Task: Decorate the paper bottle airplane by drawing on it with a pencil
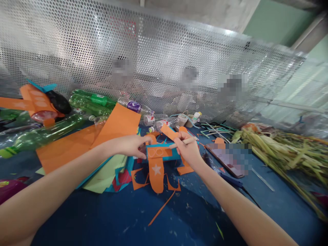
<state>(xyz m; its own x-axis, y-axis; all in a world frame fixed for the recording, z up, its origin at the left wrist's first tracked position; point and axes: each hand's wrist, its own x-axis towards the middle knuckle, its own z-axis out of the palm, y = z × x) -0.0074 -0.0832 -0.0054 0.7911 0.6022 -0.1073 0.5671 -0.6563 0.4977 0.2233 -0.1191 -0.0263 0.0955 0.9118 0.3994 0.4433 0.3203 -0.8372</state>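
Observation:
A toy plane [164, 153] of orange and blue paper lies before me, a white star on its rounded near wing and white ovals drawn on the orange strip across its body. My left hand [134, 146] curls its thumb and fingers around the plane's left end, seemingly steadying it. My right hand [186, 147] is closed on a pale pen [189, 140], its tip at the right part of the strip. An orange paper piece [167, 131] sticks out beyond the right-hand fingers; whether they hold it too I cannot tell. Orange cut-offs [139, 179] surround the near wing.
Orange sheets [119, 124] and green paper [101, 177] lie left, with plastic bottles [48, 131] behind. Another orange plane [38, 99] rests on them. A phone [227, 160], a blue-handled tool [230, 179] and dried husks [276, 147] are right. Perforated metal mesh [159, 44] stands behind.

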